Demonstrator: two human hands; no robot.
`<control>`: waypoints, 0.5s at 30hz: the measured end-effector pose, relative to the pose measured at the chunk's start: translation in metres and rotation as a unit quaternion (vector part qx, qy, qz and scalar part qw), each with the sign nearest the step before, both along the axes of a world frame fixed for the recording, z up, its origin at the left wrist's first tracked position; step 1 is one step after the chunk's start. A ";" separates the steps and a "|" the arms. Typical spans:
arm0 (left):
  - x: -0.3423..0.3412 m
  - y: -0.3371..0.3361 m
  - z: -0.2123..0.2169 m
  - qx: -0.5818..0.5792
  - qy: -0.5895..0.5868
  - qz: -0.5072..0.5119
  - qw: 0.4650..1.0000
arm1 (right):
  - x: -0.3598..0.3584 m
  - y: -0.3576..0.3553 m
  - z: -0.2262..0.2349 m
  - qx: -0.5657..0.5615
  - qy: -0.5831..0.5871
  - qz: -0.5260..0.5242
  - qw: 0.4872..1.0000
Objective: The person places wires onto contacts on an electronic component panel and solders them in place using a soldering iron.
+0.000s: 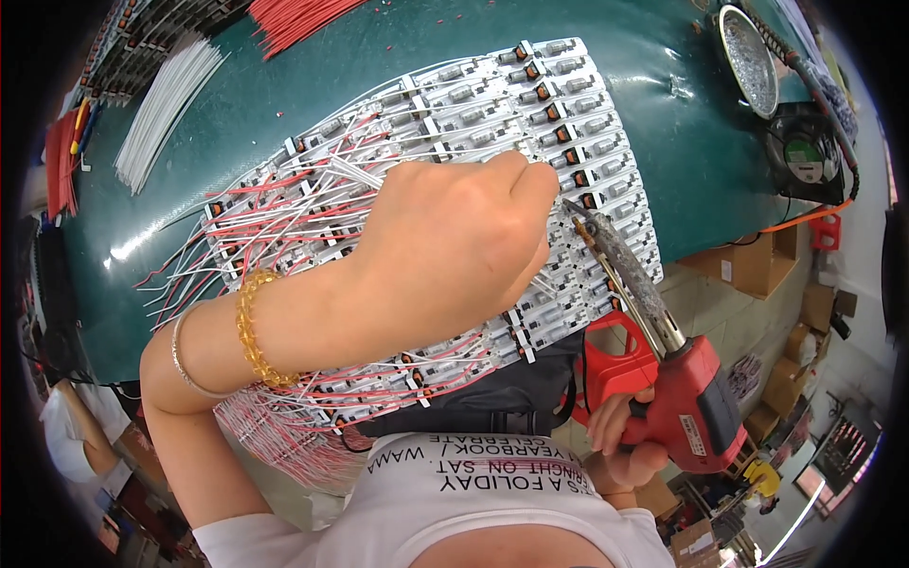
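Note:
My left hand is closed above a large panel of small white circuit boards. Short white wires stick out beside its knuckles and below its palm, apparently held in it; the fingertips are hidden. My right hand grips a red soldering gun by its handle. The gun's tip points up and left, close to the left hand's fingers at the boards. Red and white wires trail from many of the boards on the left side. Rows of black-and-orange parts sit on the panel.
The panel lies on a green table mat. Loose white wires and red wires lie at the far side. A round metal dish stands at the far right, beside a black device. Cardboard boxes stand on the floor.

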State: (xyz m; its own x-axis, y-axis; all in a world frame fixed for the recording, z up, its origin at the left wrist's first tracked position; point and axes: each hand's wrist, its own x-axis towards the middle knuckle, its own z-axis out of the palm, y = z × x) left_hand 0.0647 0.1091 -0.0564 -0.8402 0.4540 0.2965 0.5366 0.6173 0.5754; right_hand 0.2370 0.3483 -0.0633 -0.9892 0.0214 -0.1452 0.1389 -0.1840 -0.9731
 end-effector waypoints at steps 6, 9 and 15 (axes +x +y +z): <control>0.000 0.001 0.000 -0.001 0.013 0.004 1.000 | -0.002 -0.007 0.013 0.084 -0.033 -0.012 0.996; 0.000 0.002 -0.001 0.001 0.015 0.005 1.000 | -0.006 -0.011 0.012 0.029 0.019 -0.036 0.999; 0.000 0.001 0.000 -0.013 0.018 0.001 1.000 | -0.008 -0.020 0.023 0.088 -0.016 -0.063 0.994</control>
State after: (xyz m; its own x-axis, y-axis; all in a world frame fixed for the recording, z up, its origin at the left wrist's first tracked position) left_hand 0.0649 0.1097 -0.0568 -0.8300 0.4601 0.3151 0.5556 0.6336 0.5384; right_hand 0.2287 0.3286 -0.0407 -0.9721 0.1721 -0.1592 0.1563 -0.0301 -0.9872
